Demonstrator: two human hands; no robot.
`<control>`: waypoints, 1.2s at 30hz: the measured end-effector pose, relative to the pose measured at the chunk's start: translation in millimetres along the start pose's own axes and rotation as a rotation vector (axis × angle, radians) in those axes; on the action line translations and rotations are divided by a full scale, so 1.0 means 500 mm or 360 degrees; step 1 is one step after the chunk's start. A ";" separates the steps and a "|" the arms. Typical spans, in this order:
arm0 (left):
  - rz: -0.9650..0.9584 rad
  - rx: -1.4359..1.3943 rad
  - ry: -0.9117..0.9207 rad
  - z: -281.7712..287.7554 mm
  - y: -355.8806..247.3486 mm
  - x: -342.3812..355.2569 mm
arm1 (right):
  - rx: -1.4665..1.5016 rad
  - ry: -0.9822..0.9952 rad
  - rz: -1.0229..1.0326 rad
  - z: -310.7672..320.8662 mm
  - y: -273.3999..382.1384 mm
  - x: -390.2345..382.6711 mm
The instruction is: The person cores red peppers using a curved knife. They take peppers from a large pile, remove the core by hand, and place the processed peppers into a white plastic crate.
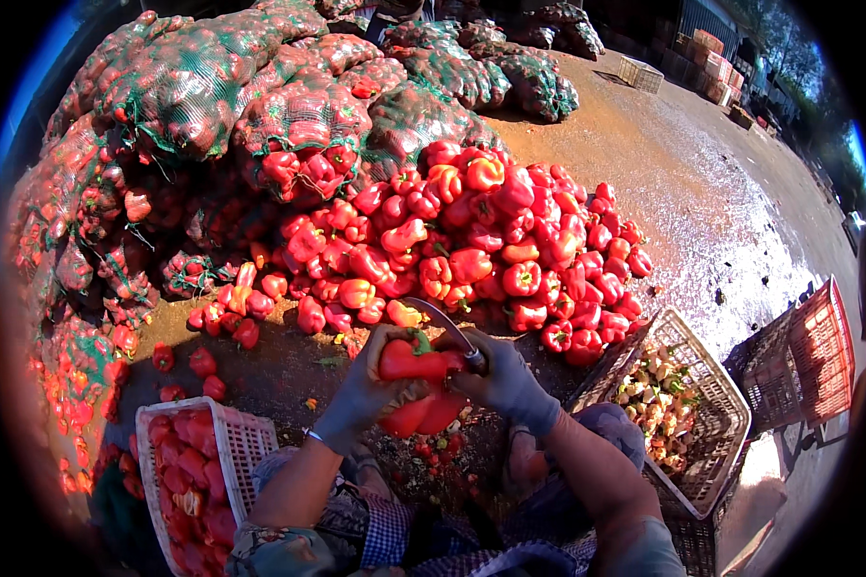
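In the middle, my gloved left hand (364, 387) is wrapped round a large red bell pepper (412, 363) with a green stem at its top. The pepper looks split, with a lower red part hanging below my fingers. My gloved right hand (512, 380) grips the dark handle of a curved knife (441, 321), whose blade points up and to the left past the pepper. Fingers of this hand also press against the pepper's right side. A pile of whole red peppers (471, 264) lies just beyond both hands.
A pale crate (245, 423) of red pepper pieces stands at lower left. At right, another crate (731, 385) holds pale cores and green stems, beside a red crate (823, 351). Full mesh sacks (183, 87) are heaped at the back left. Scraps (438, 452) lie between my feet.
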State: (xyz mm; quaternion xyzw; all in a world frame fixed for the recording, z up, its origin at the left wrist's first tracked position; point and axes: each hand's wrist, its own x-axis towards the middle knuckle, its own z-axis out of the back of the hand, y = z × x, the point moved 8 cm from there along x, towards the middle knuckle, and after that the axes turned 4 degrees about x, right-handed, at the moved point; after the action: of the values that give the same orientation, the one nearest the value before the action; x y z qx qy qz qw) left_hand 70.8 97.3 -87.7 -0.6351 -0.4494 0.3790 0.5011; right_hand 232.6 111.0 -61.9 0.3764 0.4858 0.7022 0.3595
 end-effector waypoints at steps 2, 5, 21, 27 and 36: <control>-0.0074 0.0069 -0.0034 -0.006 -0.019 -0.006 | 0.0150 -0.0024 -0.0173 0.003 0.008 -0.003; -0.0160 0.0233 -0.0060 -0.005 -0.028 -0.008 | 0.0353 -0.0055 -0.0311 -0.001 0.005 -0.009; -0.0259 -0.0425 -0.0687 0.123 0.017 -0.006 | 0.0563 -0.0465 -0.0207 -0.031 0.011 0.026; -0.0441 -0.0801 -0.1695 0.292 0.024 -0.042 | 0.0793 -0.1163 -0.0049 0.038 -0.049 0.005; -0.0494 -0.0774 -0.1934 0.358 0.020 -0.161 | 0.1090 -0.0779 -0.0277 -0.040 -0.036 0.135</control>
State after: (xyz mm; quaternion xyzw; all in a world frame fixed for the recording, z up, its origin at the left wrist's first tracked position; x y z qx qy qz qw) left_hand -119.0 72.9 -132.7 -0.3318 -0.8102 0.4806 0.0506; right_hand 186.8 166.7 -71.9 0.5872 0.6212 0.3576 0.3762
